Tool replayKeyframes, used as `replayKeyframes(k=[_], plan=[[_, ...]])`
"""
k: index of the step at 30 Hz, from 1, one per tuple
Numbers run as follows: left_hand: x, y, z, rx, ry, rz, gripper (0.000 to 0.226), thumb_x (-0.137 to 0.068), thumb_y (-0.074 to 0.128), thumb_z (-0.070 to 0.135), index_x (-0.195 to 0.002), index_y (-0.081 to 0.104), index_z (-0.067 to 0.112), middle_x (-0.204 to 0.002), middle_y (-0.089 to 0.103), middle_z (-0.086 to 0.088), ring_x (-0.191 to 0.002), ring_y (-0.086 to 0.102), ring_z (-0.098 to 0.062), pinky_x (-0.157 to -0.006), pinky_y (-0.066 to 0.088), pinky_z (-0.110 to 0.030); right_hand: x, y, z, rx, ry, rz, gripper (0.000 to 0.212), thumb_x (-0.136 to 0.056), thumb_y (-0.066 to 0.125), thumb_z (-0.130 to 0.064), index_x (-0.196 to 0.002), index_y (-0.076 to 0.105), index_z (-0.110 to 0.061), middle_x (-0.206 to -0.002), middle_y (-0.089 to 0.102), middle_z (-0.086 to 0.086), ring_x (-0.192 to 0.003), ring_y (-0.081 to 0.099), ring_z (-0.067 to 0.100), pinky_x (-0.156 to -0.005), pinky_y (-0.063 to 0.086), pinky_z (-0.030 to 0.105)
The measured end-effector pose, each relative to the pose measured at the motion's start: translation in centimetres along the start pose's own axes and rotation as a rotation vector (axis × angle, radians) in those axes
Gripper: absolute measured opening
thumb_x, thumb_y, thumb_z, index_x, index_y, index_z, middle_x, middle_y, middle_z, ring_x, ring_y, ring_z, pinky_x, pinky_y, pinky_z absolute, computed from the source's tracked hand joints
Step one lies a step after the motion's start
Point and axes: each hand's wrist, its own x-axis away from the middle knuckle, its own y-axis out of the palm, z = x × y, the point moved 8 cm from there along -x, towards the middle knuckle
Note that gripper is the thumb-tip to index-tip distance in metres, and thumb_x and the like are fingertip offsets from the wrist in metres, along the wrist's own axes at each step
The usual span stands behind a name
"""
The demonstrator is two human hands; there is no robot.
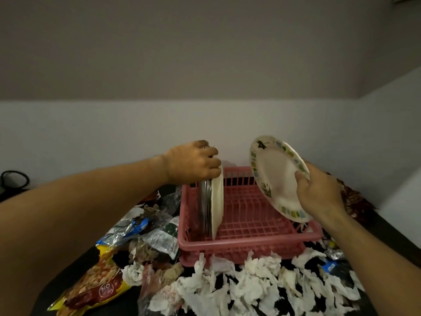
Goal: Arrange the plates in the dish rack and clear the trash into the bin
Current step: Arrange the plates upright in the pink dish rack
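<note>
1. Pink plastic dish rack (250, 241) sits on a dark tabletop (387, 229); all positions below are relative to the rack.
2. Left hand (193, 164) is above the rack's left end, fingers curled closed over the top edges of a stack of upright plates (213, 206).
3. The stack stands on edge inside the rack against its left wall. The outermost plate is cream; the ones behind look metallic grey. Count is not clear.
4. Right hand (319, 192) is above the rack's right side, closed on the lower right rim of a patterned plate (276, 176), thumb on the face, fingers behind.
5. The patterned plate is in the air, tilted, face turned left towards the stack, not touching the rack. Cream centre, green and blue blocks round the rim, dark leaf prints.
6. The rest of the rack floor, between stack and right wall, holds no plates.
7. Crumpled white tissues (262, 283) lie along the rack's near side, some touching its front wall.
8. Snack wrappers (145, 233) are piled left of the rack; a yellow snack bag (95, 286) lies nearer, front-left.
9. Foil scrap (335, 254) and a blue wrapper (330, 266) lie off the front-right corner.
</note>
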Motion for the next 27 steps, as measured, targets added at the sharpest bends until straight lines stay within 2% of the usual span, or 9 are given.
replayKeyframes(k=[5, 9, 11, 14, 16, 19, 22, 25, 27], plan=[[0.4, 1.0, 1.4, 0.018, 0.009, 0.06, 0.014, -0.088, 0.061, 0.005, -0.098, 0.065, 0.015, -0.1, 0.068, -0.004, -0.103, 0.063, -0.03, -0.088, 0.053, -0.042, 0.4, -0.1, -0.1, 0.016, 0.027, 0.016, 0.037, -0.102, 0.044, -0.02, -0.137, 0.054, -0.023, -0.104, 0.068, 0.011, -0.083, 0.058, 0.024, -0.073, 0.045, 0.03], [1.5, 2.2, 1.0, 0.104, -0.088, -0.008, 0.029, -0.081, 0.072, 0.004, -0.109, 0.065, 0.01, -0.116, 0.066, -0.013, -0.116, 0.058, -0.038, -0.092, 0.053, -0.044, 0.8, 0.0, -0.2, 0.068, 0.019, 0.021, 0.037, -0.102, 0.042, -0.019, -0.137, 0.053, -0.021, -0.101, 0.068, 0.012, -0.083, 0.061, 0.028, -0.073, 0.048, 0.034], [2.2, 3.5, 0.7, 0.157, -0.174, -0.105, 0.041, -0.085, 0.067, 0.004, -0.124, 0.056, 0.009, -0.137, 0.053, -0.016, -0.132, 0.045, -0.039, -0.1, 0.048, -0.043, 0.9, 0.2, 0.2, 0.086, 0.046, 0.035, 0.035, -0.102, 0.042, -0.02, -0.135, 0.054, -0.02, -0.099, 0.067, 0.011, -0.078, 0.055, 0.022, -0.07, 0.046, 0.032], [3.5, 5.6, 0.9, 0.24, -0.262, -0.303, 0.06, -0.092, 0.056, 0.003, -0.145, 0.03, 0.013, -0.158, 0.02, -0.015, -0.147, 0.013, -0.036, -0.112, 0.036, -0.042, 1.2, 1.0, 1.0, 0.086, 0.109, 0.024, 0.035, -0.102, 0.04, -0.021, -0.135, 0.054, -0.019, -0.095, 0.062, 0.007, -0.077, 0.05, 0.019, -0.069, 0.042, 0.03], [4.0, 6.0, 1.2, 0.3, -0.305, -0.361, 0.067, -0.091, 0.053, 0.0, -0.149, 0.022, 0.017, -0.161, 0.007, -0.013, -0.148, 0.002, -0.034, -0.117, 0.027, -0.041, 1.6, 1.7, 1.3, 0.085, 0.12, 0.0, 0.035, -0.103, 0.04, -0.021, -0.135, 0.054, -0.018, -0.094, 0.059, 0.005, -0.077, 0.051, 0.02, -0.069, 0.042, 0.03], [4.3, 6.0, 1.5, 0.372, -0.368, -0.38, 0.075, -0.089, 0.053, -0.004, -0.151, 0.018, 0.021, -0.162, -0.001, -0.01, -0.148, -0.008, -0.03, -0.119, 0.015, -0.037, 2.0, 2.1, 1.9, 0.076, 0.154, -0.009, 0.035, -0.103, 0.039, -0.021, -0.135, 0.052, -0.019, -0.092, 0.054, 0.001, -0.077, 0.053, 0.02, -0.068, 0.043, 0.031], [4.3, 6.1, 1.6, 0.426, -0.408, -0.399, 0.08, -0.087, 0.052, -0.006, -0.152, 0.015, 0.022, -0.162, -0.005, -0.008, -0.148, -0.013, -0.028, -0.119, 0.013, -0.036, 2.4, 2.3, 2.9, 0.048, 0.207, -0.028, 0.036, -0.102, 0.04, -0.021, -0.137, 0.051, -0.022, -0.091, 0.056, 0.002, -0.07, 0.052, 0.015, -0.065, 0.043, 0.029], [4.1, 5.9, 1.5, 0.462, -0.426, -0.398, 0.085, -0.086, 0.053, -0.007, -0.153, 0.011, 0.023, -0.162, -0.006, -0.005, -0.148, -0.013, -0.026, -0.118, 0.013, -0.034, 2.4, 1.8, 4.7, -0.002, 0.306, -0.024, 0.032, -0.102, 0.042, -0.019, -0.131, 0.054, -0.016, -0.095, 0.06, 0.005, -0.071, 0.054, 0.015, -0.056, 0.041, 0.026], [3.9, 5.6, 1.2, 0.5, -0.448, -0.386, 0.09, -0.085, 0.056, -0.008, -0.154, 0.007, 0.023, -0.162, -0.006, -0.004, -0.149, -0.009, -0.024, -0.117, 0.016, -0.034, 2.3, 1.5, 5.5, -0.016, 0.335, -0.035, 0.029, -0.1, 0.045, -0.017, -0.126, 0.056, -0.014, -0.098, 0.063, 0.006, -0.073, 0.055, 0.015, -0.056, 0.043, 0.027]])
